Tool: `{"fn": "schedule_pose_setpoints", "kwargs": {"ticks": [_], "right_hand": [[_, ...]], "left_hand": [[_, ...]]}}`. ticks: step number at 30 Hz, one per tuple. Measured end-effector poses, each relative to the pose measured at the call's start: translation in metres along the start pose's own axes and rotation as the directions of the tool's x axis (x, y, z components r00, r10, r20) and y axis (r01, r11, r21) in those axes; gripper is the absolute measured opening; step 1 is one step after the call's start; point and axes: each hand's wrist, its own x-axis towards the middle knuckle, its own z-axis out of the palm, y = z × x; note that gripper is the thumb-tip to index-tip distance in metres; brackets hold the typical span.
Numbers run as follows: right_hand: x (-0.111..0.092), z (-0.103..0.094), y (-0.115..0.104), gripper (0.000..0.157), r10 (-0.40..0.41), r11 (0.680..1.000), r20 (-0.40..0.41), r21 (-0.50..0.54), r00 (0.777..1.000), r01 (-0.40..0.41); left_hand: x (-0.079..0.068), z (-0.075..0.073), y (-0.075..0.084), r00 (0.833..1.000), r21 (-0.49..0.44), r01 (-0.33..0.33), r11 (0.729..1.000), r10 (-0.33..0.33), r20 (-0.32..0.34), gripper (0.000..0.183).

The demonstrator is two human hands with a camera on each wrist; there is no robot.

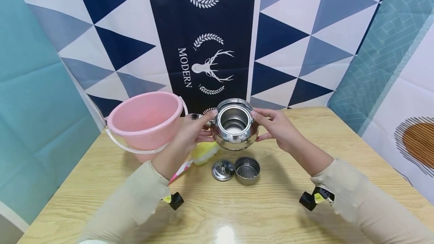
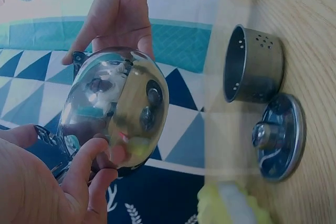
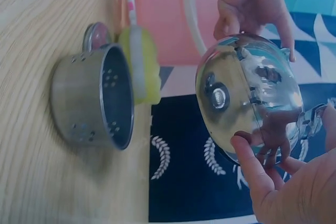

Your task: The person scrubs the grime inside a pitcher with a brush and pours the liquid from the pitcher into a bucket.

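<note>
A shiny metal teapot [image 1: 235, 133], lidless, is held up over the table with its round mouth tilted toward the head camera. My left hand [image 1: 193, 131] grips it from the left, thumb at the upper rim and fingers against the belly. On the opposite side my right hand [image 1: 279, 129] holds it with thumb near the rim and fingers below. Under the teapot, on the table, stand a perforated metal strainer basket [image 1: 247, 170] and the round knobbed lid [image 1: 222, 170], side by side. In the left wrist view, the teapot's belly [image 2: 118, 111] mirrors the surroundings.
A pink bucket [image 1: 145, 127] with a white handle stands at the back left. Beside it lies a yellow sponge brush [image 1: 205, 152] with a pink-and-white handle, partly behind my left arm. Patterned cloth [image 1: 288, 40] hangs behind the wooden table [image 1: 271, 217].
</note>
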Motion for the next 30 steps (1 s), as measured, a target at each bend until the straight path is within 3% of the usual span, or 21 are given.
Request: {"fn": "schedule_pose_setpoints", "kwargs": {"ticks": [6, 12, 17, 25, 30], "right_hand": [[0.006, -0.012, 0.013, 0.064, 0.015, 1.0, 0.003, -0.015, 1.0, -0.015], [0.011, -0.024, 0.028, 0.063, 0.04, 0.999, -0.005, 0.002, 0.999, -0.04], [0.015, -0.034, 0.039, 0.063, 0.042, 0.999, 0.01, 0.006, 0.999, -0.042], [0.022, -0.047, 0.057, 0.07, 0.117, 0.993, 0.015, 0.018, 0.993, -0.117], [0.027, -0.054, 0.067, 0.073, 0.156, 0.988, 0.019, 0.017, 0.988, -0.157]], "left_hand": [[0.013, 0.012, -0.01, 1.0, -0.033, 0.011, 0.999, -0.011, 0.011, 0.068], [0.025, 0.021, -0.022, 0.997, -0.036, 0.077, 0.996, -0.077, -0.013, 0.093], [0.036, 0.029, -0.031, 0.994, -0.014, 0.107, 0.994, -0.108, -0.015, 0.078], [0.053, 0.04, -0.049, 0.98, -0.041, 0.197, 0.98, -0.197, -0.002, 0.081], [0.062, 0.044, -0.06, 0.979, -0.041, 0.203, 0.978, -0.202, 0.008, 0.075]]}}
